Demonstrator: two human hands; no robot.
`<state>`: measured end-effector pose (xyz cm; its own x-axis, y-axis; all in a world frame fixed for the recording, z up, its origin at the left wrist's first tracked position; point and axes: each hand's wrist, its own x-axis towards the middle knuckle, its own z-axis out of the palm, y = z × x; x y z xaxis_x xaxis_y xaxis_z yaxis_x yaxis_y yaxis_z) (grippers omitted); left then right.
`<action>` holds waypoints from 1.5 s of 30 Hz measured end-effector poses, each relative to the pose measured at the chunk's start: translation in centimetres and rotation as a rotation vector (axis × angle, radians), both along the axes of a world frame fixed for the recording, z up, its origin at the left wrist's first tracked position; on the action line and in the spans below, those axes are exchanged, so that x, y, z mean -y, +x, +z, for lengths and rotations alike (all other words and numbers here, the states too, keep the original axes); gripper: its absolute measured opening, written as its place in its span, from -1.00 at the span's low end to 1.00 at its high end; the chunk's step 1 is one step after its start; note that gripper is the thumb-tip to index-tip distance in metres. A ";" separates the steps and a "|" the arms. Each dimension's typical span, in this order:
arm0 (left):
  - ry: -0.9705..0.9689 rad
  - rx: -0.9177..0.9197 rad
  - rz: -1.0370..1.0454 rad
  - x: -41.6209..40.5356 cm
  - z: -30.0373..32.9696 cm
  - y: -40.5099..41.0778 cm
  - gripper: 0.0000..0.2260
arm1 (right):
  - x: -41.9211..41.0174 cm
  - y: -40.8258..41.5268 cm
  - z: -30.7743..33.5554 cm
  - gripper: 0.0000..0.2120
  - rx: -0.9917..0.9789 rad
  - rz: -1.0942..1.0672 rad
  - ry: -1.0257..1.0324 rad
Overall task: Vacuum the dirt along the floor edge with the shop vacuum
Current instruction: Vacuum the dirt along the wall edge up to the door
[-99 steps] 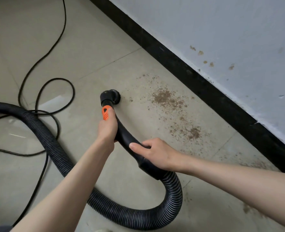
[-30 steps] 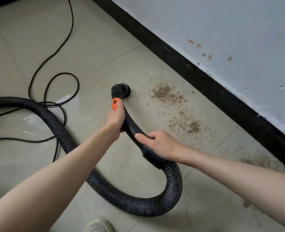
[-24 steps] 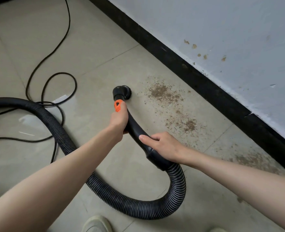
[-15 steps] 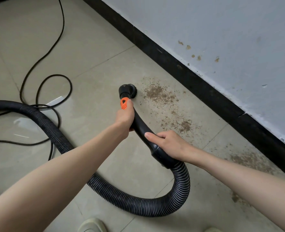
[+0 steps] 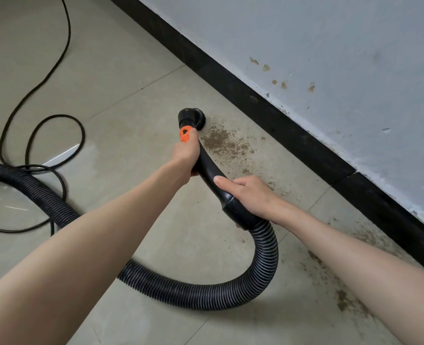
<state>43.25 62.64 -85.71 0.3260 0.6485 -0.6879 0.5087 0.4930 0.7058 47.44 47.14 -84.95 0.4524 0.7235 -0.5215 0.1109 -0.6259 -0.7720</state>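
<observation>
With the left hand (image 5: 184, 151) and right hand (image 5: 249, 192) both clenched around the vacuum wand (image 5: 209, 170), its brush nozzle (image 5: 192, 118) at frame centre touches the dirt (image 5: 224, 143), and a fast push could scatter crumbs toward the baseboard (image 5: 293, 135).
</observation>
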 end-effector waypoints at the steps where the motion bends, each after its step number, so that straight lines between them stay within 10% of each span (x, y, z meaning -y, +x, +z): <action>1: 0.002 0.001 -0.005 0.1 -0.1 0.5 -0.62 | 0.1 0.3 -0.1 -0.36 -0.008 -0.013 0.005; 23: 0.067 0.028 -0.175 -0.5 0.1 6.9 -0.68 | -0.4 3.9 -1.4 -0.34 -0.112 -0.203 0.049; 45: -0.014 -0.077 0.127 0.2 -1.6 -12.8 -0.51 | 1.0 -11.0 1.5 -0.52 -0.019 0.171 -0.047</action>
<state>30.49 62.41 -87.32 0.1876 0.6712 -0.7172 0.4942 0.5665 0.6594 36.41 46.19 -83.47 0.3142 0.7635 -0.5642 0.2043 -0.6347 -0.7452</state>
